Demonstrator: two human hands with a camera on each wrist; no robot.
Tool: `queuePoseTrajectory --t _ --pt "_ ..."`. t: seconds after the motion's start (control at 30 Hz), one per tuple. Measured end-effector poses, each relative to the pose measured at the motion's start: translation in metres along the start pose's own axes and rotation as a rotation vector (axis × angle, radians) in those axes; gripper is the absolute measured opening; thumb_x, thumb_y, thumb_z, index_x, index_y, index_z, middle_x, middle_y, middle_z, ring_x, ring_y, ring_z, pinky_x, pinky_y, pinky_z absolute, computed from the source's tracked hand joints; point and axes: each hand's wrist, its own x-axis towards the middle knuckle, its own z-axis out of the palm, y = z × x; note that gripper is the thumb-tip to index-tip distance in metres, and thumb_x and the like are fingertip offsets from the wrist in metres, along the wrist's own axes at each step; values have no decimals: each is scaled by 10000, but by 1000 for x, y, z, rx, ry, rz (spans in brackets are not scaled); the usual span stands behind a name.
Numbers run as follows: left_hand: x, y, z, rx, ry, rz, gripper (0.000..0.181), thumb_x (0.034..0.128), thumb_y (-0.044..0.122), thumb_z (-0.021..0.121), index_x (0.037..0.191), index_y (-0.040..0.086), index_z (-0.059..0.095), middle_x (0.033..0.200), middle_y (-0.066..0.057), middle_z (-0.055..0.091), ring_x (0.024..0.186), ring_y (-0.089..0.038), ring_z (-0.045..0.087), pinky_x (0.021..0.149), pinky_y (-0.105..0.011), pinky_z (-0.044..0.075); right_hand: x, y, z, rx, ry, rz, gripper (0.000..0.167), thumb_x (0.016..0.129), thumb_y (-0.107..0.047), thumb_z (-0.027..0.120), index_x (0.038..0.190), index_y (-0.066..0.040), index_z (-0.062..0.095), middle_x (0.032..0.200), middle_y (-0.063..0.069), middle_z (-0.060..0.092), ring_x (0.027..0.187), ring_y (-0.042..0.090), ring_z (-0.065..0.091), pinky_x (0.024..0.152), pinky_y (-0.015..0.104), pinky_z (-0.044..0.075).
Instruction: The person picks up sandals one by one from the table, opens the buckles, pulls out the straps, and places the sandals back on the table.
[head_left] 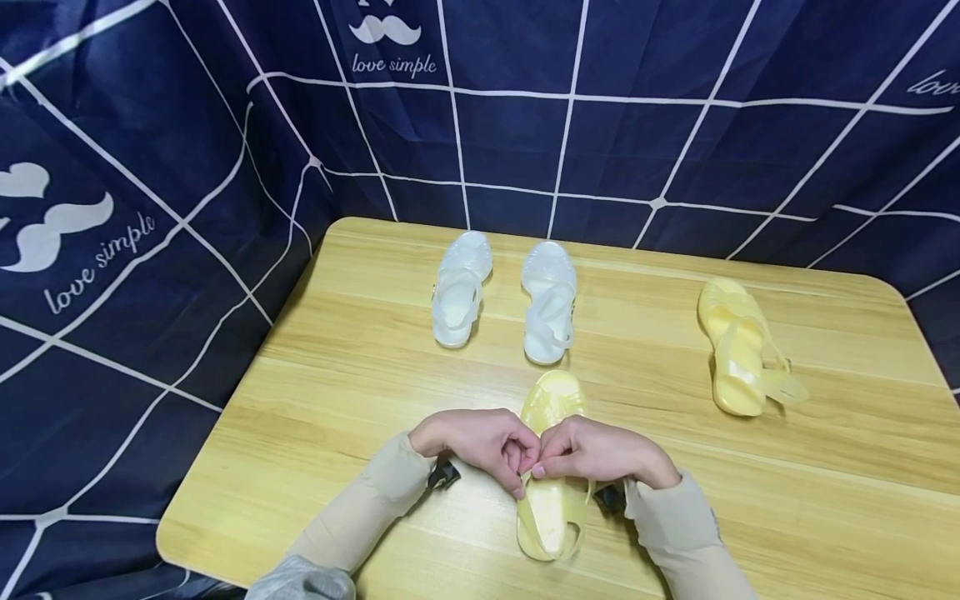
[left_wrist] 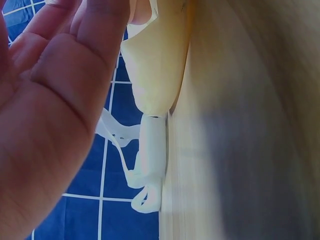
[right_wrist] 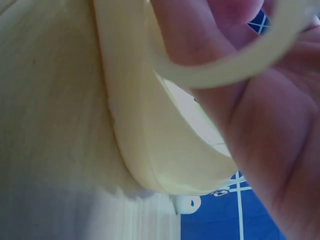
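A yellow jelly sandal (head_left: 556, 400) lies on the table near its front edge, toe pointing away from me. My left hand (head_left: 487, 442) is at the left side of its strap, fingers curled and thumb pinching there. From the other side my right hand (head_left: 603, 450) pinches the sandal's strap (right_wrist: 220, 72), which loops across the fingers in the right wrist view. The fingertips of both hands meet over the sandal's middle and hide the fastening. In the left wrist view, the sandal's toe (left_wrist: 155, 75) rests on the table beside the left hand.
A pair of white jelly sandals stands at the back, one left (head_left: 457, 292) and one right (head_left: 548, 304). Another yellow sandal (head_left: 735, 350) lies to the right, its strap spread out sideways. Dark blue cloth (head_left: 510, 137) with white lines hangs behind the wooden table (head_left: 315, 400).
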Motion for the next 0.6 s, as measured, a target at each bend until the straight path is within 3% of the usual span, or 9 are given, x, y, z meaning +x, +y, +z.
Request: queuePoseTrajectory --t 0.37,0.6 --pt "0 -2 0 -15 -14 -1 243 777 39 781 779 96 544 595 90 571 537 12 529 508 -140 408 0 3 0 6 -17 -27 424 944 -194 607 587 16 514 756 30 580 715 -19 484 669 160 437" --pt "0 -1 0 -22 -20 5 239 784 35 774 782 92 542 611 84 575 548 10 534 517 -147 421 0 0 0 0 -10 -4 430 938 -184 614 577 22 504 758 38 593 712 -17 492 675 163 445"
